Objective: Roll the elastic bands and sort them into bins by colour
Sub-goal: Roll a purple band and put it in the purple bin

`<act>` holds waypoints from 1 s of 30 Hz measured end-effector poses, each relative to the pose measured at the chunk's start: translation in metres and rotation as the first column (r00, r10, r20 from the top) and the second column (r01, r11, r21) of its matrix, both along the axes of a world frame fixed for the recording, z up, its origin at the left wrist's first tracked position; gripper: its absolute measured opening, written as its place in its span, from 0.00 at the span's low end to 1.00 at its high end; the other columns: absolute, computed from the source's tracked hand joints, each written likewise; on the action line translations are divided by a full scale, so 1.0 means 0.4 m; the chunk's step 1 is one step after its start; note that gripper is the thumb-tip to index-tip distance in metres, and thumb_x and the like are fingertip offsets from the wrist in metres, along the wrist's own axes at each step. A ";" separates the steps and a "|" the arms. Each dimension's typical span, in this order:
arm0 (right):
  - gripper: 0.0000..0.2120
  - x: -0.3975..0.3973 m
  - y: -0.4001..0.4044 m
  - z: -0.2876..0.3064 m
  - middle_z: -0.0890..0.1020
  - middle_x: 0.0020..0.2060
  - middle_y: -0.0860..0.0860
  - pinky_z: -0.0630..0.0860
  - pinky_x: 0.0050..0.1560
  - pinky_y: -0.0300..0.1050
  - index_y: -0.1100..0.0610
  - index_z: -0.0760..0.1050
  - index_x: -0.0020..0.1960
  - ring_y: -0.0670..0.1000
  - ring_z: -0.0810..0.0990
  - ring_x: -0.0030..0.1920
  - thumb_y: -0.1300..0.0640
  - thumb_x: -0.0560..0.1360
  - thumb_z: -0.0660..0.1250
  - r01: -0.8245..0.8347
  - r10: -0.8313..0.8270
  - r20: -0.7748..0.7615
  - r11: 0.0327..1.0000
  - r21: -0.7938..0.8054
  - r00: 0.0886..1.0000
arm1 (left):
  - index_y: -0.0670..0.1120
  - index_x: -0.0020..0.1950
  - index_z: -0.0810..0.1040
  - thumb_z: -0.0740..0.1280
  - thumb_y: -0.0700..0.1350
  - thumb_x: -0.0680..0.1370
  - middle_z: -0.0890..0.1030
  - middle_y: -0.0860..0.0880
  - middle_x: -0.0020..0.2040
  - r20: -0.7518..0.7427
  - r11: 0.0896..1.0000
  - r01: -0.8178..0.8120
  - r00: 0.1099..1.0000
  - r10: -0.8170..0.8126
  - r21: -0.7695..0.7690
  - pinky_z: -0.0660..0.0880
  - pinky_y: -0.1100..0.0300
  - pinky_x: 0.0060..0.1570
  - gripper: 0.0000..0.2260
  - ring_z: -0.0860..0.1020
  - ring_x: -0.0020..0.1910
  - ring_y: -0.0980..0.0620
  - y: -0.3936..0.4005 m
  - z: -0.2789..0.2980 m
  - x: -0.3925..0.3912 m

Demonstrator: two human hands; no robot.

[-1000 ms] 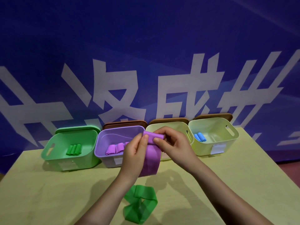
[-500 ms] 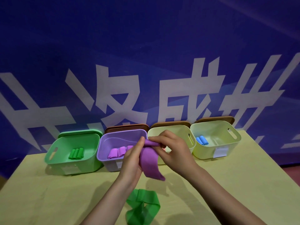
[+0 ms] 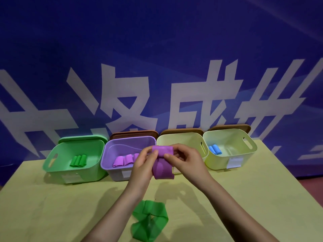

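I see my left hand [image 3: 142, 165] and right hand [image 3: 185, 161] pinching the top of a purple band [image 3: 162, 163] between thumbs and curled fingers; its loose end hangs below them. Just behind my fingers stands the purple bin [image 3: 111, 165], with the green bin [image 3: 52, 165] left. A green band [image 3: 150, 220] lies on the table [image 3: 52, 206] below my wrists.

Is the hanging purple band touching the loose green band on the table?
Apart. The head view shows bare table between the purple band, gripped by both hands, and the green band below.
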State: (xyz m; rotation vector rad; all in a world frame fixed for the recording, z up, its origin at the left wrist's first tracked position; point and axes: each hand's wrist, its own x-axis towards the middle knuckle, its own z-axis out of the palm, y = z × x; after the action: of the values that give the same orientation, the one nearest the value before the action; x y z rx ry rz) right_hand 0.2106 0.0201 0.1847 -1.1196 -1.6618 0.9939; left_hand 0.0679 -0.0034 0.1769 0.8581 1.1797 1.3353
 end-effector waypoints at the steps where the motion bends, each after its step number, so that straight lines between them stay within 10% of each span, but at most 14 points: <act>1: 0.03 0.001 -0.003 -0.003 0.82 0.38 0.55 0.75 0.40 0.45 0.57 0.82 0.47 0.48 0.76 0.36 0.61 0.73 0.72 -0.005 0.005 -0.026 1.000 -0.019 1.000 | 0.46 0.54 0.80 0.67 0.51 0.75 0.82 0.40 0.53 0.023 1.000 0.007 1.000 -0.007 -0.017 0.72 0.34 0.59 0.12 0.79 0.56 0.39 -0.001 0.001 0.001; 6: 0.01 0.008 -0.010 -0.012 0.81 0.35 0.54 0.75 0.40 0.47 0.59 0.81 0.44 0.48 0.77 0.37 0.62 0.73 0.71 -0.068 0.049 -0.165 0.991 -0.112 0.985 | 0.42 0.56 0.81 0.67 0.55 0.71 0.83 0.40 0.52 -0.015 0.993 0.114 0.993 -0.115 -0.016 0.72 0.43 0.61 0.21 0.80 0.55 0.42 -0.004 0.000 0.007; 13: 0.05 0.007 -0.015 -0.020 0.76 0.36 0.56 0.70 0.39 0.42 0.60 0.77 0.41 0.50 0.73 0.38 0.58 0.70 0.69 -0.110 0.075 -0.252 0.986 -0.126 0.965 | 0.48 0.50 0.81 0.64 0.45 0.79 0.84 0.50 0.44 -0.231 0.985 0.107 0.970 -0.074 0.135 0.76 0.59 0.43 0.06 0.80 0.43 0.53 -0.017 -0.004 0.007; 21: 0.08 -0.002 -0.020 0.001 0.81 0.42 0.54 0.75 0.44 0.39 0.55 0.80 0.50 0.48 0.79 0.43 0.59 0.71 0.68 -0.111 0.063 -0.333 0.985 -0.128 0.941 | 0.48 0.47 0.83 0.71 0.57 0.70 0.83 0.43 0.40 0.110 0.991 0.125 0.987 -0.120 -0.048 0.76 0.54 0.38 0.15 0.79 0.35 0.47 -0.032 0.026 0.028; 30: 0.21 0.006 -0.017 -0.002 0.82 0.46 0.54 0.76 0.51 0.48 0.44 0.83 0.49 0.54 0.79 0.47 0.71 0.72 0.69 0.032 -0.035 -0.287 0.999 -0.016 0.957 | 0.55 0.42 0.85 0.67 0.54 0.72 0.84 0.48 0.41 0.073 0.999 0.029 0.997 -0.027 -0.023 0.73 0.51 0.44 0.08 0.80 0.42 0.48 -0.033 0.035 0.026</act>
State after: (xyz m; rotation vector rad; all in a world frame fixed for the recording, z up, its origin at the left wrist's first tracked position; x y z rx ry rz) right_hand 0.2131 0.0133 0.1840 -0.9562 -1.4002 1.0897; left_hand 0.0783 -0.0165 0.1907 0.7992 1.1210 1.3159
